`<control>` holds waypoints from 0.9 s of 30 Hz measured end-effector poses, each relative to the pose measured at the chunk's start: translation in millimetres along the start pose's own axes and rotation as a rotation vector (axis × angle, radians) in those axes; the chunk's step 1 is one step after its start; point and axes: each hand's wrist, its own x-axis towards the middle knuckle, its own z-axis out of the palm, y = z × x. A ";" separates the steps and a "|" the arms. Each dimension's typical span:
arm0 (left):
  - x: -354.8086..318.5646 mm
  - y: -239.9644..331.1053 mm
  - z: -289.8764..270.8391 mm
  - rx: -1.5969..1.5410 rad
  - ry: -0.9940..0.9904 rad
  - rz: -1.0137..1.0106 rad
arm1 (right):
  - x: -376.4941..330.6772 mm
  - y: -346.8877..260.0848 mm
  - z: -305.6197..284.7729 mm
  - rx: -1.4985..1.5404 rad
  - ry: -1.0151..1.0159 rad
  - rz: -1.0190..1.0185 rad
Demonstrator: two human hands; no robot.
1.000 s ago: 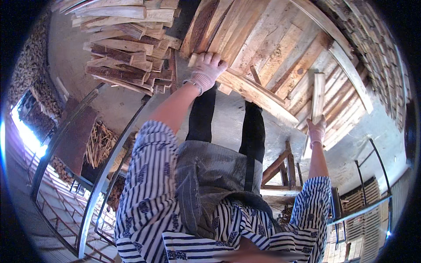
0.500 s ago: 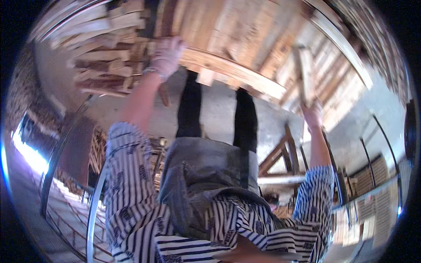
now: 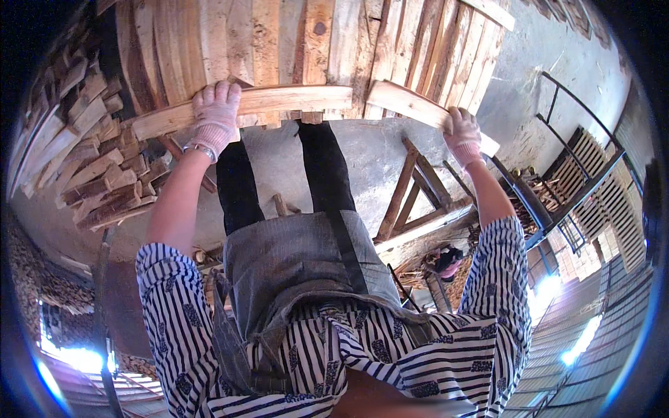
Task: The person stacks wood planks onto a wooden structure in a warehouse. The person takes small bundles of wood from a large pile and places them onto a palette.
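Observation:
Several planks [image 3: 261, 42] lie side by side in front of me, forming a wooden panel. Along its near edge runs a pale wooden strip [image 3: 300, 98]. My left hand [image 3: 217, 117], in a pale glove, has its fingers wrapped over this strip left of its middle. A second, shorter wooden strip [image 3: 410, 103] slants across the near right edge of the panel. My gloved right hand [image 3: 463, 136] grips it close to its right end. The two strips' inner ends are close together with a small gap between them. Both palms are hidden.
A heap of wood offcuts [image 3: 104, 174] is at the left. A triangular wooden frame [image 3: 411, 191] stands at the right, with a dark metal frame [image 3: 557, 202] and slatted panels [image 3: 592, 181] beyond. A person [image 3: 449, 263] is farther back. Concrete floor [image 3: 268, 167] shows beneath the panel.
The strip in my right hand has swung from pointing away over the planks to lying slanted along the near edge. My left hand stays on its strip. The whole view has shifted.

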 end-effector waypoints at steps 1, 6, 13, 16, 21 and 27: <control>-0.2 -1.9 1.9 0.003 -0.009 -0.008 | 10.0 -8.5 2.7 -0.014 0.007 -0.037; 14.4 -8.7 -14.6 -0.038 -0.025 0.014 | 45.1 -33.8 28.9 -0.109 0.083 -0.059; -10.7 -13.0 -21.7 0.052 -0.110 -0.053 | 65.9 -40.2 30.8 -0.100 0.084 -0.112; -13.9 13.9 -23.4 0.037 -0.260 -0.129 | 43.3 -35.5 10.1 -0.113 -0.006 -0.075; -14.1 4.0 -33.4 0.107 -0.254 -0.098 | 44.0 -39.3 9.2 0.013 0.013 -0.057; -20.8 -19.7 -32.4 0.051 -0.229 -0.048 | 41.8 -47.5 17.8 -0.092 0.168 -0.182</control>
